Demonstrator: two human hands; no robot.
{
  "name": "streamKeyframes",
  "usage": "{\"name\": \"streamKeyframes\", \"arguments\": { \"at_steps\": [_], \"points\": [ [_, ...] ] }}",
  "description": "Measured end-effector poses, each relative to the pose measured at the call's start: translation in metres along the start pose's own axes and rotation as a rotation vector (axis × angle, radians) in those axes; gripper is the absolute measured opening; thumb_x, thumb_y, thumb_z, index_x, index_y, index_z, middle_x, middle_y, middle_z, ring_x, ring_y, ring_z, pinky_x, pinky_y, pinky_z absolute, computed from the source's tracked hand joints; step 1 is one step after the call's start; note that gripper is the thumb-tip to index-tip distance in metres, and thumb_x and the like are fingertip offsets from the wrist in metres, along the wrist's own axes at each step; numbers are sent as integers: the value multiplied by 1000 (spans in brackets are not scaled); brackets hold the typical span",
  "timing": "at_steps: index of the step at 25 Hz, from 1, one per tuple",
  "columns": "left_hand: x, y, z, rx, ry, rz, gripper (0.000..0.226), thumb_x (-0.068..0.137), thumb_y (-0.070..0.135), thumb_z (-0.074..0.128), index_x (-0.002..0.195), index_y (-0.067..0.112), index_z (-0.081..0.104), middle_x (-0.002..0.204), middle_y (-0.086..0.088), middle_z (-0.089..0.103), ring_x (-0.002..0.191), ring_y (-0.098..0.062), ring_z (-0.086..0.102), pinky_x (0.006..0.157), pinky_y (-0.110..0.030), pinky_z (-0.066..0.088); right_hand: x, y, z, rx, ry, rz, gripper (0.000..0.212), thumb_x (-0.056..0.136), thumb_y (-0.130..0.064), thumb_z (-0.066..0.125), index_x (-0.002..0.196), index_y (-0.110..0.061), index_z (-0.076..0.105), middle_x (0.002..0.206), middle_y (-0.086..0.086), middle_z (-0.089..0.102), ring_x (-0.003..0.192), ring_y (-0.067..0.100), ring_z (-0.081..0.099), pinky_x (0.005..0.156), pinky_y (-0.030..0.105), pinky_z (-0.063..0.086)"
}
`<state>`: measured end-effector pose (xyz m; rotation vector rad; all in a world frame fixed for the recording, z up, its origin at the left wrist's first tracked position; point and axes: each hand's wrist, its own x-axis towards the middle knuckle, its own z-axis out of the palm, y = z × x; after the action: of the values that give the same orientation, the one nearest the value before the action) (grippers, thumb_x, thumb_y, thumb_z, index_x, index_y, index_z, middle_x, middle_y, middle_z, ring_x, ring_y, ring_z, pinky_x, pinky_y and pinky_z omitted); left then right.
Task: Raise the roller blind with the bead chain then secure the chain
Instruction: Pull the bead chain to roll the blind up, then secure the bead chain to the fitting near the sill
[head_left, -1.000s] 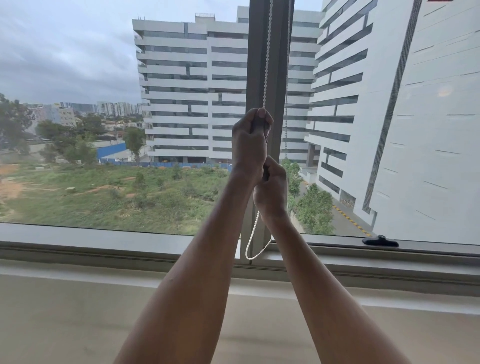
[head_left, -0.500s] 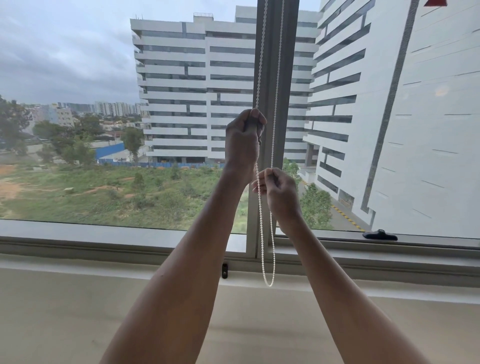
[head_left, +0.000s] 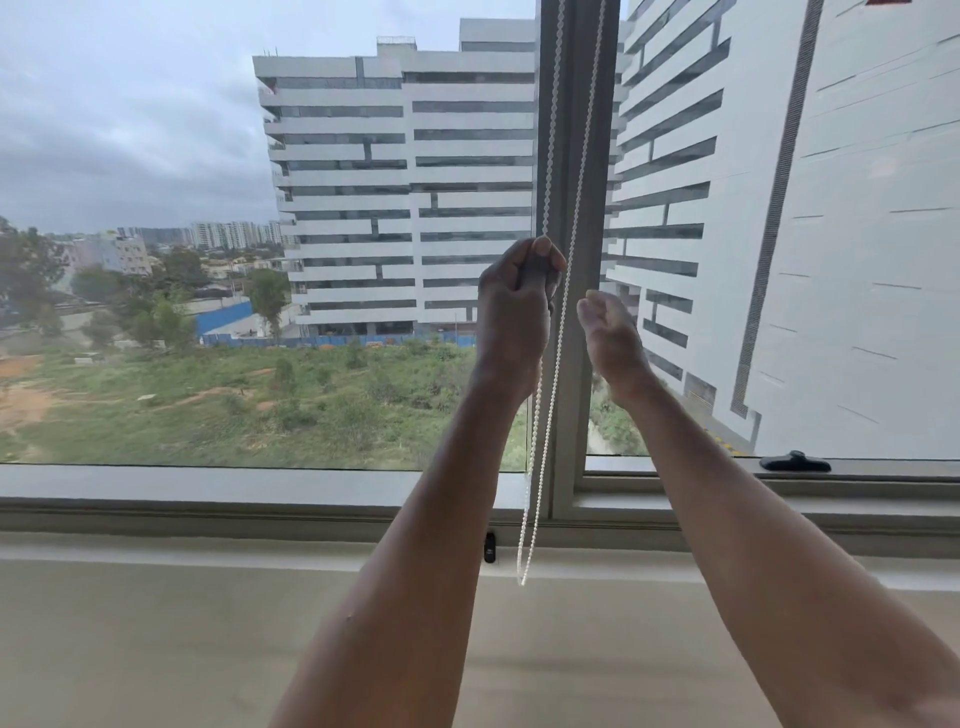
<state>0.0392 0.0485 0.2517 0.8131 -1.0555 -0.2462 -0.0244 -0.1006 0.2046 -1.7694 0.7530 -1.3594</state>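
Fingers of the left hand curl tight around one strand of the white bead chain in front of the window mullion, while the right hand hangs loose and slightly spread just right of the mullion, gripping nothing. The chain, a fine string of small beads, falls in a slim loop ending just below the sill. The loop's bottom probably belongs on the small black clip left of the mullion's foot; steady, straight-down pulls should keep beads from skipping.

bead chain before mullion, clip left (below sill)
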Motion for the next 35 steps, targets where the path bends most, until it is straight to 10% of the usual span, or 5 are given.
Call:
{"name": "streamKeyframes", "arguments": {
  "at_steps": [8,35],
  "points": [
    [12,-29,-10,32,44,3,27,107,8,49,86,9,65,69,-7,44,57,-8,35,56,-27,31,-1,-1,19,401,-113,-103,19,106,-7,54,98,-8,71,74,1,67,58,10,56,58,24,47],
    [-98,-296,-24,-176,254,-451,22,107,12,61,104,6,82,67,0,54,62,-10,45,57,-20,42,-79,218,30,661,-43,320,18,101,-5,61,93,-12,76,75,2,68,62,11,53,61,23,44]
  ]
}}
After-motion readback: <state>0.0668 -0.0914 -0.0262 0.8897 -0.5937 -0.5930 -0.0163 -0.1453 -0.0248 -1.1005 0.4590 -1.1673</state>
